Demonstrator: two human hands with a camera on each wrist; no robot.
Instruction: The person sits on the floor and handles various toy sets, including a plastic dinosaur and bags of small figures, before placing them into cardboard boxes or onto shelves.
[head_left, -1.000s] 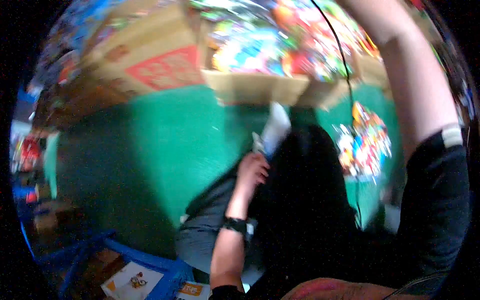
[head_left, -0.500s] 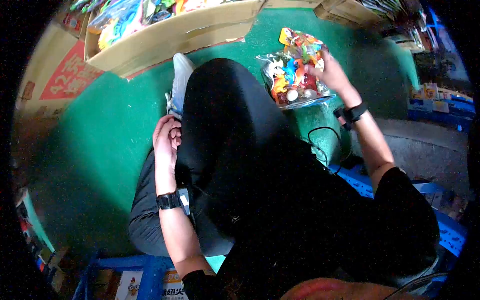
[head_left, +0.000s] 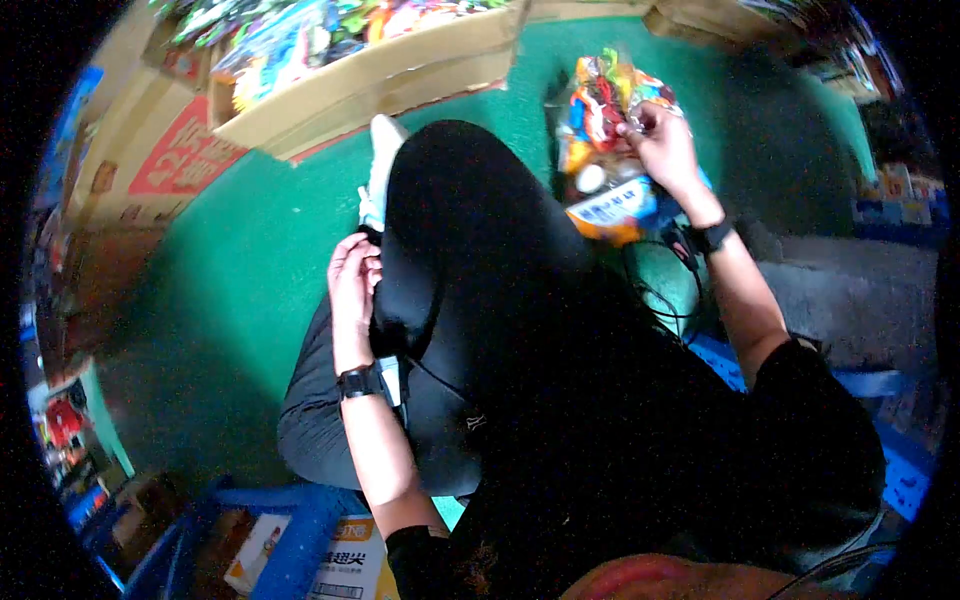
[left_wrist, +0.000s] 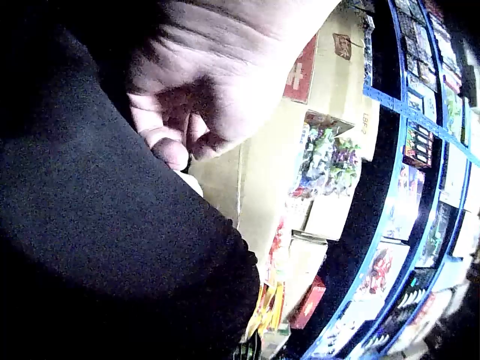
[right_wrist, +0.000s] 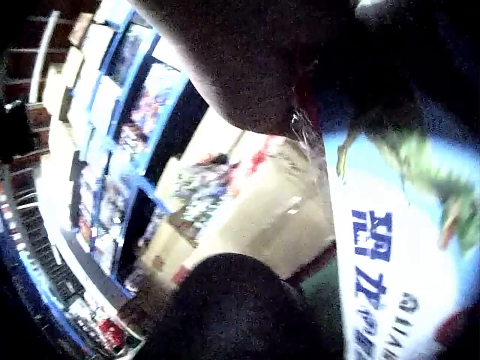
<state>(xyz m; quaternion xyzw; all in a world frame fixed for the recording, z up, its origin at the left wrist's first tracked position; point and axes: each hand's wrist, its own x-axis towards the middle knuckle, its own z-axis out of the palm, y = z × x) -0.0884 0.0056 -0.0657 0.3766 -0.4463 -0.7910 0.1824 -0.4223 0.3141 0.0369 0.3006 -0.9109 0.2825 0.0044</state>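
My right hand [head_left: 668, 150] pinches the clear plastic of a bag of colourful toys [head_left: 605, 110] at the upper right in the head view. A printed label with a barcode-like patch shows at the bag's near end. Large in the right wrist view is the bag's white and blue label [right_wrist: 382, 277], with dark characters and a green dinosaur picture. My left hand [head_left: 352, 280] holds nothing; it rests by the knee with loosely curled fingers, close to a white shoe [head_left: 383, 160]. In the left wrist view, the same hand [left_wrist: 214, 75] lies against dark trousers.
A large cardboard box [head_left: 370, 95] full of bagged toys stands ahead on the green floor [head_left: 240, 250]. Beside it on the left is a carton [head_left: 170, 170] with red print. A black cable [head_left: 655, 290] lies right of the legs. Blue shelving [left_wrist: 382, 187] runs along the side.
The right hand came down from the upper right onto the bag, then its fingers closed on the plastic. The bag has tilted, bringing its label into view. The left hand stays by the knee.
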